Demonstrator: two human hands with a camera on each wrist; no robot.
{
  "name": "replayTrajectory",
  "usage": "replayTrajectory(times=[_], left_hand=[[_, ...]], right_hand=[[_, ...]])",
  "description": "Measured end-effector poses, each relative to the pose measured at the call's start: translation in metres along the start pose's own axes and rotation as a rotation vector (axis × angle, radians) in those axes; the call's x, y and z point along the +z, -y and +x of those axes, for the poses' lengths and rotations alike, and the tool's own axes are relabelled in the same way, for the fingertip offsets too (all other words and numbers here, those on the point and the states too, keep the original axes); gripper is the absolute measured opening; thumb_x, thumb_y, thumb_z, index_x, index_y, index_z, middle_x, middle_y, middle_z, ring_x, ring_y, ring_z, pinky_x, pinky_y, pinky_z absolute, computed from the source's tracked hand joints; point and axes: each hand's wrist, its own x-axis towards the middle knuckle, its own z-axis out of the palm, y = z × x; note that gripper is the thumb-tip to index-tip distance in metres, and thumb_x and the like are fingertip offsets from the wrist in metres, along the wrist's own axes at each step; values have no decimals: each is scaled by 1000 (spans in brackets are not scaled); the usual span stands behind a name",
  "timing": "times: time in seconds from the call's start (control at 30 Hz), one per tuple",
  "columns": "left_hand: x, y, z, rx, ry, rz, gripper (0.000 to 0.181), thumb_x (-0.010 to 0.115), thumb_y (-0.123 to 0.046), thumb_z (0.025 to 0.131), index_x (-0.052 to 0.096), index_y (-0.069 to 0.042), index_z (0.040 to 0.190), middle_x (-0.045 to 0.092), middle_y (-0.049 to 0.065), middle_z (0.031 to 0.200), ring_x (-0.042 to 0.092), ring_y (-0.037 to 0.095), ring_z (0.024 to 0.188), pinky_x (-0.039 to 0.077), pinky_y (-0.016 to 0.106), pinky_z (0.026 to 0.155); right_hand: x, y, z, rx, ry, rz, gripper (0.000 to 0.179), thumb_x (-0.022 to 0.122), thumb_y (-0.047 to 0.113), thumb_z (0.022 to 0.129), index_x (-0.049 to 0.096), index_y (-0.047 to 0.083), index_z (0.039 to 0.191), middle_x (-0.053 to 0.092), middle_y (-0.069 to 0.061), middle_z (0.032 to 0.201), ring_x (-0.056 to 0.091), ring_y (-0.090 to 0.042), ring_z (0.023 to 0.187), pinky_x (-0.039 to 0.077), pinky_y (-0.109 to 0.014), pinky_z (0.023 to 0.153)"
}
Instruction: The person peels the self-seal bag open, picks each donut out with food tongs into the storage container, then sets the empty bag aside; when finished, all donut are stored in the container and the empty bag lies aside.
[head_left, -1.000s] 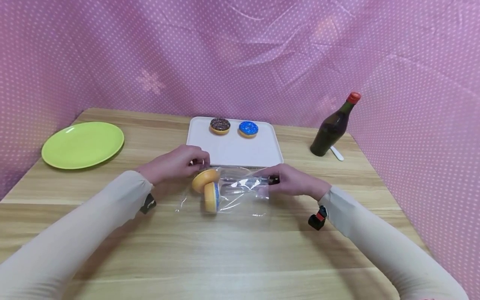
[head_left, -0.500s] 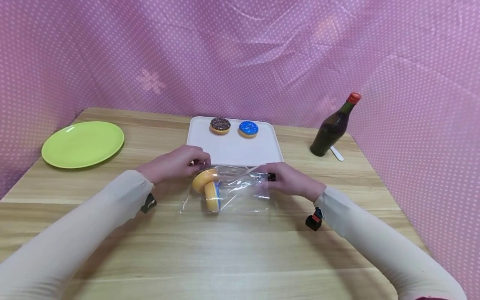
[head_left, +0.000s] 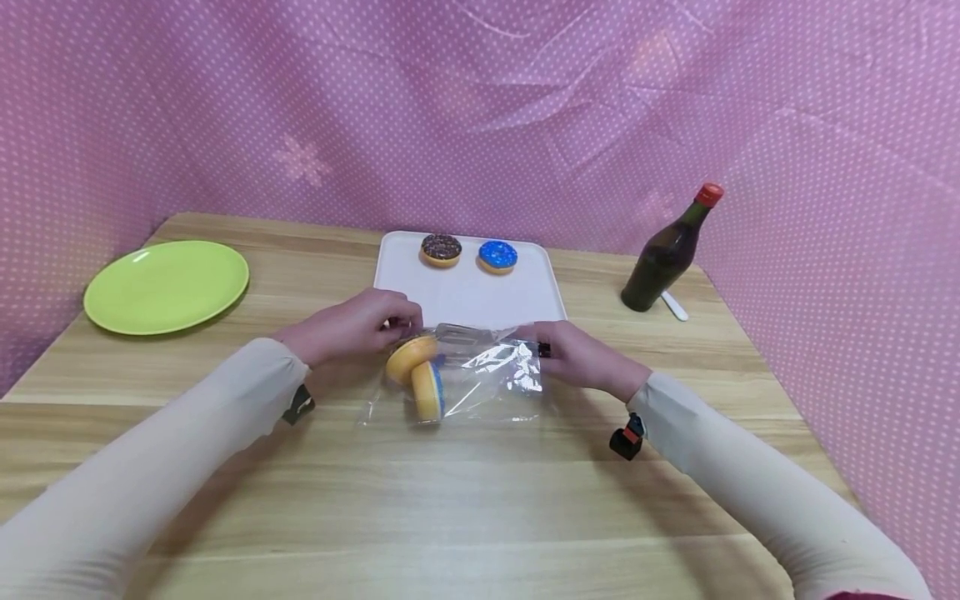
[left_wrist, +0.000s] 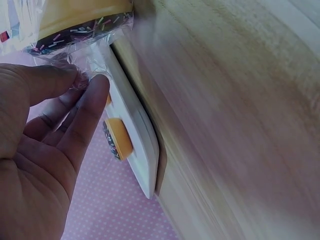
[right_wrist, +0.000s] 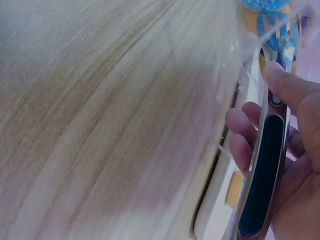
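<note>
A clear plastic bag (head_left: 495, 392) is held above the table, with two doughnuts inside. One, a chocolate-sprinkled doughnut (head_left: 411, 358), leans against a blue-iced doughnut (head_left: 429, 393). My left hand (head_left: 360, 325) pinches the bag's upper left edge between thumb and fingertips, as the left wrist view shows beside the sprinkled doughnut (left_wrist: 85, 22). My right hand (head_left: 581, 354) holds metal tongs with a dark handle (right_wrist: 265, 175), thumb laid along them. Their slotted metal tip reaches into the bag near a blue-iced doughnut (right_wrist: 267, 6). Shiny film hides part of the tongs in the head view.
Behind the bag lies a white tray (head_left: 480, 296) bearing a chocolate doughnut (head_left: 441, 250) and a blue doughnut (head_left: 498, 257). A green plate (head_left: 167, 287) sits at the left. At the right stands a dark bottle (head_left: 663, 254), a white-handled utensil (head_left: 674, 306) behind it.
My right hand has shifted slightly up and left with the tongs. The bag film has lifted and creased, and the blue doughnut inside has tilted slightly right. My left hand stays nearly still.
</note>
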Motion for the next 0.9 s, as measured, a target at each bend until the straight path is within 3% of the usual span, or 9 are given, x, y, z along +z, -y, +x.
replayTrajectory(times=[0.3, 0.57, 0.9], left_hand=[[2, 0, 3, -31, 4, -10, 26, 60, 10, 93, 70, -13, 86, 68, -1, 88, 59, 16, 86, 54, 36, 82], [1, 1, 1, -18, -15, -7, 26, 59, 11, 92, 69, -13, 86, 68, 0, 87, 58, 16, 85, 53, 36, 81], [-3, 2, -5, 0, -36, 8, 27, 59, 12, 92, 70, -12, 87, 69, 3, 87, 57, 14, 84, 53, 35, 79]], right_hand=[[2, 2, 0, -10, 11, -76, 37, 64, -4, 97, 68, 3, 133, 73, -13, 131, 68, -29, 123, 52, -49, 112], [2, 5, -2, 2, -52, -142, 38, 66, -7, 93, 72, 5, 128, 78, -11, 118, 69, -22, 95, 59, -43, 89], [2, 7, -10, 17, -82, -115, 39, 70, 9, 99, 69, 14, 137, 78, -5, 123, 70, -15, 101, 59, -39, 93]])
